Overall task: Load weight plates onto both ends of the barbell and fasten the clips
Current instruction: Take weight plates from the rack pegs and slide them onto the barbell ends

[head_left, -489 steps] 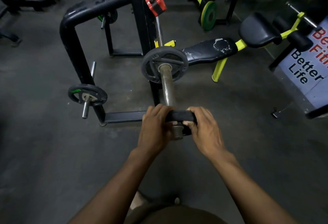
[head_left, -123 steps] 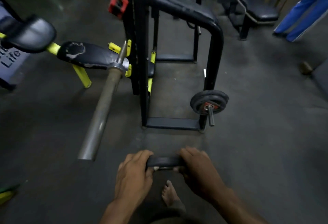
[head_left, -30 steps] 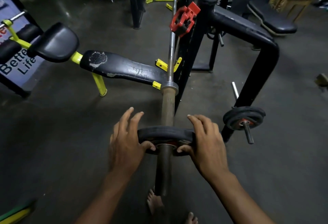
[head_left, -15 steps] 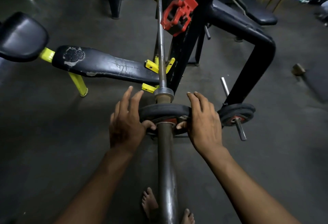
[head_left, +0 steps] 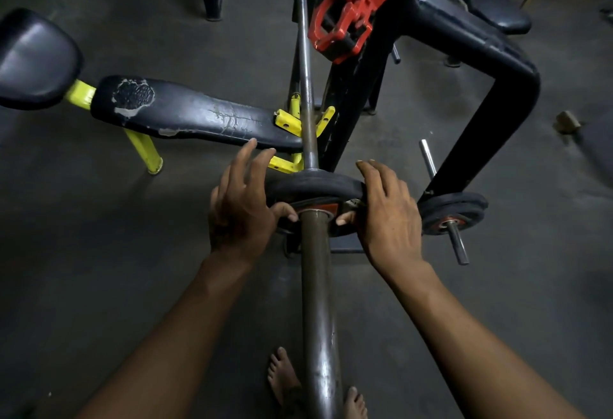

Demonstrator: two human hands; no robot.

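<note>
**Plate pushed home on the bar's near end**

In the past second the weight plate point(head_left: 316, 186) has travelled up the barbell point(head_left: 316, 286) sleeve, away from the person, and now sits close against the collar. From left to right: a worn black bench point(head_left: 185, 113) on yellow legs lies at the far left, under the bar's thin shaft. The left hand point(head_left: 238, 209) comes next, fingers spread and lifted over the plate's rim, thumb pressed on its near face. The plate is threaded on the bar between the two hands. The right hand point(head_left: 386, 213) grips the rim's other side, fingers curled over the top, thumb pressing the face beside the bar. Holding both sides likely keeps the plate square so that it slides without jamming. One red clip point(head_left: 345, 17) hangs on the black rack point(head_left: 491, 63) post, far right of the bar, within reach for the fastening yet to come. A spare plate point(head_left: 452, 211) waits on a storage peg at the right. Counted: two plates, one clip, one bar, two bare feet below.
</note>
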